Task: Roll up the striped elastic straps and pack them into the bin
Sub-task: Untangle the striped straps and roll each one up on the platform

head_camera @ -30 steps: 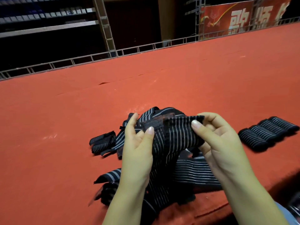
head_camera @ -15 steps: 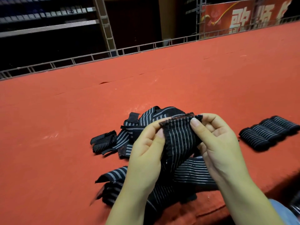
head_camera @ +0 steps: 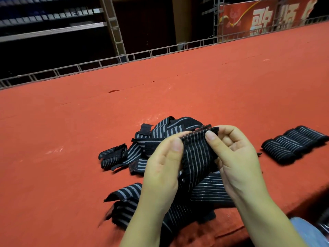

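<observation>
Both hands meet over a loose pile of striped elastic straps that lies on the red felt table, and every place here is told from that pile. Above its middle the left hand and the right hand hold one black strap with thin pale stripes: each thumb presses on the near face of its top end while the curled fingers close behind it, so both hands pinch that end, which is folded over along the upper edge. The rest of this strap hangs down between the wrists into the pile. At the pile's left edge lies a small, partly rolled strap, touching the loose bands. Well apart to the pile's right, a row of rolled straps lies side by side on the felt, each touching the next. Beyond the pile, a low metal rail runs along the table's far edge, with dark shelving behind it to the left. Behind the rail to the far right hangs a red banner with large white Chinese characters, cut off by the frame and not fully readable. No brand or label shows on the straps.
</observation>
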`<state>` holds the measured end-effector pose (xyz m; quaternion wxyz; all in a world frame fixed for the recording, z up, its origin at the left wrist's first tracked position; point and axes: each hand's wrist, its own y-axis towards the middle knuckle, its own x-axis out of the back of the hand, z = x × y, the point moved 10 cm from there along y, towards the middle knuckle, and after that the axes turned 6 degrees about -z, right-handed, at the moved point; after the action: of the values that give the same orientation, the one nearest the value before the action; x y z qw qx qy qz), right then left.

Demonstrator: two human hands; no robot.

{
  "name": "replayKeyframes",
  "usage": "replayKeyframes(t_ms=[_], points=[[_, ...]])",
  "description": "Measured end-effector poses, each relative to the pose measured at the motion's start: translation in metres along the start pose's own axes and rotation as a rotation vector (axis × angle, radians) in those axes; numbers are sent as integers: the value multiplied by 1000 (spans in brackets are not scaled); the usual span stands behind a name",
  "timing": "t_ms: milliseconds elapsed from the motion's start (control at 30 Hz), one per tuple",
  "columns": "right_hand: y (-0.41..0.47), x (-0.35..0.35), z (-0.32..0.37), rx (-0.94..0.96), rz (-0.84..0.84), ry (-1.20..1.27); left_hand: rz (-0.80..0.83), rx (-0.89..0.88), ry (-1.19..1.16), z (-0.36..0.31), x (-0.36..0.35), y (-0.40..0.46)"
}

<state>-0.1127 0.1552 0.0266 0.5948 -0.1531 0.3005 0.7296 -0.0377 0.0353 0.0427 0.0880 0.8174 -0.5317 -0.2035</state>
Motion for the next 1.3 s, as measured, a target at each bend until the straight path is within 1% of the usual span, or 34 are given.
replayKeyframes(t_ms=[67,133,233,333,433,533,667,733,833,933,1000,1067,1167,1300], points=[[-1,-1,-1,-2,1,-27,-47,-40,88,-5,2,0],[-1,1,-2,17,-5,-84,-96,-56,93,-5,7,1],[0,3,-1,18,11,-116,-111,-49,56,-3,12,2],[1,2,-1,22,44,-112,-118,-76,120,-3,18,5],[2,1,1,27,75,-141,-121,-79,129,-3,21,6],[2,-3,7,69,104,-188,-99,-18,69,4,21,7],[3,-7,13,145,113,-184,-35,135,-35,22,9,9],[4,-12,11,149,154,-186,-56,181,-112,26,8,10],[10,-10,4,141,183,-258,-124,151,-155,15,14,25],[16,2,-5,152,131,-454,-168,86,-191,-9,18,50],[17,0,-12,156,175,-562,-145,43,-207,-27,12,67],[22,-4,-24,132,263,-643,-113,10,-214,-43,5,83],[29,-9,-31,94,337,-695,-79,-33,-230,-64,-2,103],[32,-14,-13,154,318,-607,-48,-77,-244,-89,-8,122]])
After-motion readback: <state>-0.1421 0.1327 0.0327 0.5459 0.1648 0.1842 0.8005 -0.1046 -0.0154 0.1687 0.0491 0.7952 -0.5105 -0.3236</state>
